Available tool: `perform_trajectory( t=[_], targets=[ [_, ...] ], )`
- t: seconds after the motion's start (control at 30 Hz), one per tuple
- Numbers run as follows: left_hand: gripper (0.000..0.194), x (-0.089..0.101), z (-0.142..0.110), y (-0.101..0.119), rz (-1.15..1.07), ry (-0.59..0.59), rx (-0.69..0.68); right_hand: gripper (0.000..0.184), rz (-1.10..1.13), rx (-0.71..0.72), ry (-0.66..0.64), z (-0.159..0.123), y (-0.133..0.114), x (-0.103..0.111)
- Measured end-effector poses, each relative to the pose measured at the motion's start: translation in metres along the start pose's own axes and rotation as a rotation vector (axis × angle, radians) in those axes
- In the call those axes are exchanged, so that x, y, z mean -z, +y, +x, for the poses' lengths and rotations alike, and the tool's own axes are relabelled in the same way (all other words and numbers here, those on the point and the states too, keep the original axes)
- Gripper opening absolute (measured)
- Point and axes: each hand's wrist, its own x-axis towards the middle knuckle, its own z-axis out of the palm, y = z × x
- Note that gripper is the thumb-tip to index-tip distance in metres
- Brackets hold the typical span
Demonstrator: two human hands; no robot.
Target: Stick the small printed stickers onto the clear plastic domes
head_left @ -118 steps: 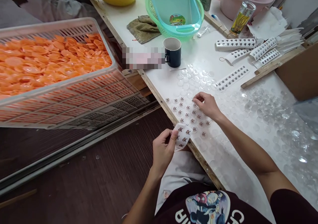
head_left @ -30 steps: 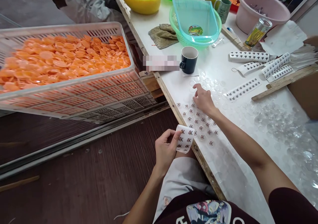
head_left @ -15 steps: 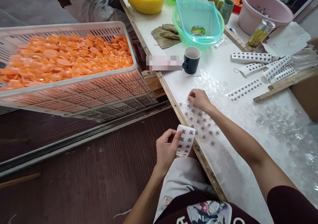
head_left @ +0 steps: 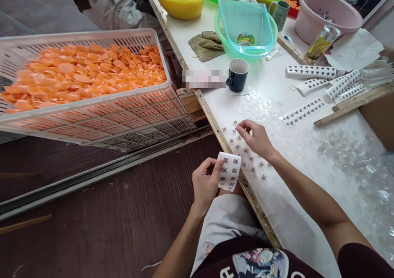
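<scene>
My left hand (head_left: 205, 183) grips a small white sticker sheet (head_left: 228, 171) printed with little dark figures, held just off the near edge of the white table (head_left: 271, 76). My right hand (head_left: 256, 137) hovers low over rows of clear round discs that carry stickers (head_left: 246, 152), its thumb and forefinger pinched together. What sits in the pinch is too small to name. Bare clear discs (head_left: 257, 105) lie just beyond that hand.
A white crate of orange caps (head_left: 83, 74) stands at the left. A dark mug (head_left: 237, 74), green basket (head_left: 246, 29), pink basin (head_left: 326, 11), sticker strips (head_left: 310, 71) and a heap of clear discs (head_left: 353, 155) lie on the table. A wooden strip (head_left: 353, 102) is at right.
My right hand reached up to the bare clear discs, then drew back toward me over the stickered rows with its fingers pinched. My left hand kept the sticker sheet in place.
</scene>
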Motion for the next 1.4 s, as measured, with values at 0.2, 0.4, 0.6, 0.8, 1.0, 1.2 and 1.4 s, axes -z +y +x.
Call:
perform_trajectory(
  t=[0.2, 0.4, 0.6, 0.8, 1.0, 1.2, 1.4],
  targets=[
    [0.035, -0.006, -0.002, 0.003, -0.034, 0.023, 0.003, 0.015, 0.177, -0.017, -0.17, -0.063, -0.007, -0.002],
    [0.02, -0.011, -0.001, 0.01, -0.092, -0.105, -0.031, 0.013, 0.2, -0.042, -0.206, -0.067, -0.002, 0.001],
    [0.025, -0.014, -0.002, 0.013, -0.059, -0.033, 0.021, 0.006, 0.08, 0.05, -0.05, -0.078, -0.009, 0.006],
    [0.028, -0.018, -0.003, 0.01, -0.053, -0.036, 0.024, 0.007, 0.111, 0.092, 0.136, -0.073, -0.013, 0.01],
    [0.03, -0.019, -0.005, 0.008, -0.024, -0.09, 0.0, 0.033, 0.27, 0.014, -0.048, -0.062, -0.021, -0.001],
    [0.029, -0.014, -0.005, 0.005, -0.014, -0.076, 0.034, 0.033, 0.34, 0.036, 0.144, -0.03, -0.011, 0.024],
    [0.03, -0.012, -0.004, 0.002, -0.02, -0.077, 0.05, 0.034, 0.135, -0.143, 0.175, 0.019, 0.04, 0.036]
  ],
)
